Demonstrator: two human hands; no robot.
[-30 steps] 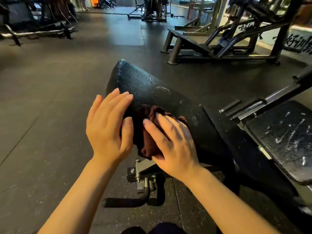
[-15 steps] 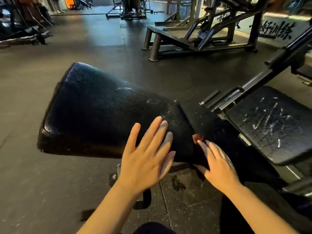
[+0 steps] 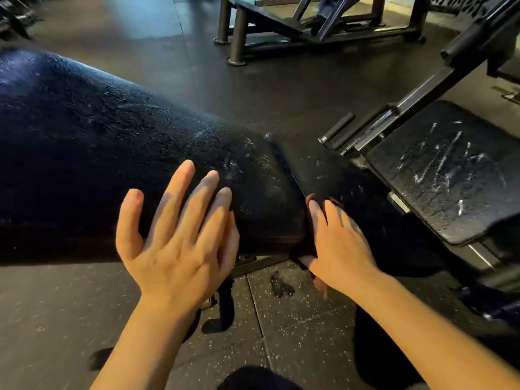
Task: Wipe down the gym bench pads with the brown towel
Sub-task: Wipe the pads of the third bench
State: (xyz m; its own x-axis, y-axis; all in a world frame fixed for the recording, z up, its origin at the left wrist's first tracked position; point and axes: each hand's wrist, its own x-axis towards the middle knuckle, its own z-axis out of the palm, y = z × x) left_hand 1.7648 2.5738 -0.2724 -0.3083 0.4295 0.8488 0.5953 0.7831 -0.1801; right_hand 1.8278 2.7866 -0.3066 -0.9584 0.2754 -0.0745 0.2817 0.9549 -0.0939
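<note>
A long black bench pad [image 3: 118,153] runs from the left edge toward the middle, its textured top wet in patches. A second, shorter black pad [image 3: 360,198] continues to its right. My left hand [image 3: 177,237] hovers over the long pad's near side with fingers spread and straight, holding nothing. My right hand [image 3: 337,243] presses the brown towel [image 3: 312,201] into the gap between the two pads; only bits of towel show above the fingers and below the palm.
A separate black seat pad [image 3: 450,170] streaked with white marks sits at the right on a metal frame [image 3: 394,119]. Another steel machine frame [image 3: 281,29] stands on the dark rubber floor [image 3: 84,305] beyond. The bench's support leg [image 3: 225,299] is below the pads.
The view has closed in on the bench. My right hand with the towel slid from the long pad's side to the gap between pads; my left hand followed along the pad.
</note>
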